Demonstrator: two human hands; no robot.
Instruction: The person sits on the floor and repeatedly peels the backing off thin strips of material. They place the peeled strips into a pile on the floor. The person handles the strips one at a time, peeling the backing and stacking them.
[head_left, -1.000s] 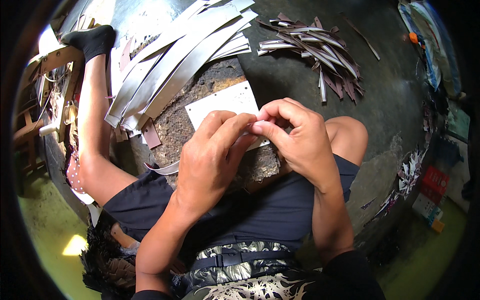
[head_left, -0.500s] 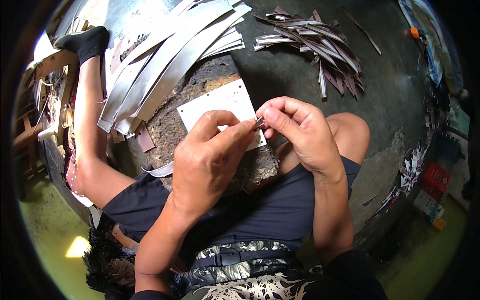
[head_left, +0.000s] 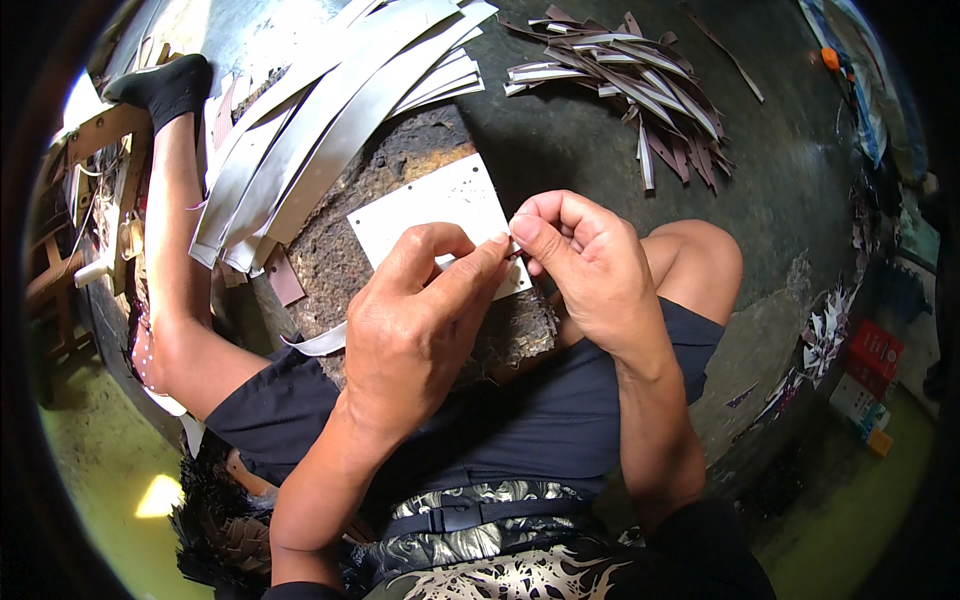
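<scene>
Both hands meet over the right edge of a white square board [head_left: 425, 205] with small dark holes at its corners. My left hand [head_left: 415, 315] has thumb and forefinger pinched together. My right hand [head_left: 595, 265] is likewise closed in a pinch, its fingertips close against the left ones. Between them sits a small dark metal piece [head_left: 514, 255], mostly covered by the fingers, so its kind is unclear. Beneath the board lies a rough brown block [head_left: 325, 255] between my legs.
Long pale strips [head_left: 335, 125] lie across the block's far end. A heap of short brown and white strips [head_left: 640, 85] is on the dark floor at the far right. A curved pale offcut [head_left: 320, 343] lies by my left wrist. Scraps and a red box [head_left: 873, 360] are at right.
The small metal piece showed more between the fingertips before; now the fingers cover most of it. Both hands have shifted only slightly and stay pinched together.
</scene>
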